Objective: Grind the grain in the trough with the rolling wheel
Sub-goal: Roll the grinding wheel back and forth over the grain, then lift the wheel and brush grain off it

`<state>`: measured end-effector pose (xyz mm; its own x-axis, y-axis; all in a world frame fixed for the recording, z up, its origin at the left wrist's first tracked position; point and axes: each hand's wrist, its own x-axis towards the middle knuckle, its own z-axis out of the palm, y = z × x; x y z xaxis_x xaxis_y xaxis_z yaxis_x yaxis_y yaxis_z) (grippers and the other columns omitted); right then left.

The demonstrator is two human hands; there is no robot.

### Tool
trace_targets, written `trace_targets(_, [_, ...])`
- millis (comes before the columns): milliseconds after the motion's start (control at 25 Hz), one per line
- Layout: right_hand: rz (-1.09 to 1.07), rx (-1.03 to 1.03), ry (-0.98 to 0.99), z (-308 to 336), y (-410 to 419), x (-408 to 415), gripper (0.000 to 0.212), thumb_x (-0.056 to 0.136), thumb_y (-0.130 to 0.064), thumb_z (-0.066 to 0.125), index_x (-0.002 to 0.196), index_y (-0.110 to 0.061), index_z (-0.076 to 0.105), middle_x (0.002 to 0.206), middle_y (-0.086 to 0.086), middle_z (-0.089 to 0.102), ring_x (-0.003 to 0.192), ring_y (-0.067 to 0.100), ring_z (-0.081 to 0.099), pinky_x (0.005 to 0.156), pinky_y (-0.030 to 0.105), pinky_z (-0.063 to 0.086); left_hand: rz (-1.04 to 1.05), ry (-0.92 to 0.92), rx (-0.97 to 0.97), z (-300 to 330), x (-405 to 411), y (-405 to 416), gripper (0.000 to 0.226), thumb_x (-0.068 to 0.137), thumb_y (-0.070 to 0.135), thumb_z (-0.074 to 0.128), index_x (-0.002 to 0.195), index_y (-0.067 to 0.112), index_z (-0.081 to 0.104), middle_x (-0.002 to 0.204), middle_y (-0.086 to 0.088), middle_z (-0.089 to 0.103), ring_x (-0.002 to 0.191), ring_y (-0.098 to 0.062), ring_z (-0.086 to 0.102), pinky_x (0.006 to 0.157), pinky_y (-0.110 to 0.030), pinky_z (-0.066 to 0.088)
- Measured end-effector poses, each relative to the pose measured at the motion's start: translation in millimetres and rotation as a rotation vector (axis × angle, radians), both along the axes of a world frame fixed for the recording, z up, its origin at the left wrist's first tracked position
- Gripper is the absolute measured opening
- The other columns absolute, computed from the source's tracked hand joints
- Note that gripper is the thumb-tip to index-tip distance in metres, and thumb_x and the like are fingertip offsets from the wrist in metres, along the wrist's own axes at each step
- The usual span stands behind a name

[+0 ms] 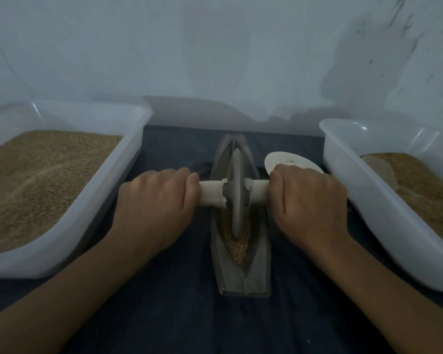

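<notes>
At the far left a white plastic tub [128, 154] sits on the dark cloth [179, 323], filled well up its walls with tan ground grain [36, 185]. Just beside it, the left hand [154, 205] has its fingers curled round the left end of the pale handle bar [211, 194], holding it firmly. The bar runs through the rolling wheel [237, 195], a grey disc standing upright on edge in the trough [241, 274], a narrow boat-shaped metal channel pointing away from the person. Brown grain [238, 247] lies along the groove, around and in front of the wheel's rim. The right hand [310, 203] grips the bar's right end the same way. Behind it a small white dish [279, 158] shows, partly hidden. At the far right a second white tub [363, 190] holds more grain and a pale scoop-like piece. No brand, label or writing can be read anywhere
</notes>
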<state>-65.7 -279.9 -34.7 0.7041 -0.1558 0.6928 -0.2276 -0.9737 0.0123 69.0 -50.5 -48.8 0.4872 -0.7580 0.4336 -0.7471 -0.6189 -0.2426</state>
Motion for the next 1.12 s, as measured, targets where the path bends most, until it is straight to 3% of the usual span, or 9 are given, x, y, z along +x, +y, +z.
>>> trace_targets(160, [-0.129,-0.018,0.151,7.8,-14.7,33.9,0.053,0.099,-0.038,0.011,0.06,-0.02,0.042,0.053,-0.006,0.039,0.045,0.014,0.031,0.049,0.029,0.018,0.106,-0.088,0.119,10.4,11.9,-24.4,0.02,0.098,0.024,0.039,0.101,0.009,0.052,0.081,-0.012,0.059,0.067,-0.031,0.058,0.055,-0.036,0.04])
trace_targets(400, [-0.154,0.145,0.646,38.9,-64.2,109.7,0.036,0.101,-0.031,0.023,0.082,-0.018,0.05,0.084,0.008,0.056,0.072,0.025,0.051,0.058,0.035,0.027,0.389,0.337,-0.147,36.9,82.0,-84.5,0.039,0.102,0.037,0.032,0.097,0.01,0.06,0.097,-0.014,0.059,0.093,-0.035,0.059,0.074,-0.039,0.039])
trace_targets(480, [-0.147,0.13,0.705,42.3,-63.2,110.4,0.033,0.101,-0.031,0.023,0.084,-0.019,0.049,0.087,0.008,0.054,0.074,0.024,0.051,0.057,0.035,0.026,0.388,0.293,-0.099,37.1,81.6,-84.6,0.036,0.102,0.035,0.033,0.104,0.01,0.06,0.105,-0.017,0.062,0.097,-0.037,0.061,0.076,-0.039,0.04])
trace_targets(640, [-0.133,-0.123,0.412,26.7,-33.7,66.2,0.036,0.094,-0.032,0.011,0.073,-0.017,0.036,0.068,-0.001,0.04,0.058,0.02,0.04,0.05,0.033,0.021,0.123,0.079,0.029,19.5,39.9,-45.5,0.008,0.098,0.014,0.045,0.101,0.009,0.05,0.082,-0.013,0.049,0.079,-0.035,0.062,0.061,-0.041,0.042])
trace_targets(760, [-0.129,-0.091,0.263,21.8,-8.8,34.3,0.048,0.096,-0.04,0.002,0.066,-0.025,0.036,0.059,-0.008,0.037,0.05,0.012,0.033,0.05,0.03,0.017,0.132,0.126,0.051,11.0,22.5,-27.6,0.03,0.095,0.029,0.03,0.097,0.011,0.053,0.072,-0.009,0.047,0.064,-0.031,0.053,0.054,-0.038,0.041])
trace_targets(840, [-0.017,-0.014,0.187,26.7,-8.7,26.2,0.045,0.105,-0.039,0.019,0.073,-0.025,0.048,0.07,-0.008,0.048,0.065,0.015,0.045,0.059,0.034,0.031,0.23,0.165,-0.089,10.1,21.0,-30.6,0.06,0.089,0.043,-0.001,0.089,0.018,0.054,0.069,-0.002,0.043,0.065,-0.028,0.045,0.058,-0.036,0.035])
trace_targets(920, [0.045,-0.013,0.014,35.0,-12.4,12.3,0.028,0.104,-0.033,0.039,0.086,-0.02,0.055,0.086,-0.005,0.051,0.082,0.018,0.044,0.072,0.037,0.036,0.279,0.221,-0.266,5.5,23.8,-33.9,0.055,0.096,0.049,0.008,0.07,0.019,0.046,0.06,0.001,0.039,0.058,-0.024,0.04,0.057,-0.032,0.03])
trace_targets(1000, [0.055,-0.01,-0.132,36.3,-15.7,-7.7,0.016,0.1,-0.029,0.047,0.086,-0.021,0.049,0.081,-0.008,0.045,0.074,0.014,0.04,0.066,0.033,0.035,0.265,0.263,-0.389,-0.1,22.7,-37.6,0.055,0.102,0.046,0.025,0.058,0.017,0.04,0.055,-0.002,0.045,0.051,-0.024,0.041,0.052,-0.029,0.027])
trace_targets(1120, [0.098,0.142,0.023,18.3,-21.7,-35.1,0.016,0.098,-0.03,0.049,0.086,-0.031,0.04,0.065,-0.014,0.044,0.054,0.005,0.045,0.048,0.03,0.043,0.269,0.472,-0.606,-2.0,26.7,-37.6,0.064,0.099,0.052,0.03,0.049,0.017,0.05,0.053,-0.006,0.055,0.05,-0.027,0.053,0.053,-0.031,0.041])
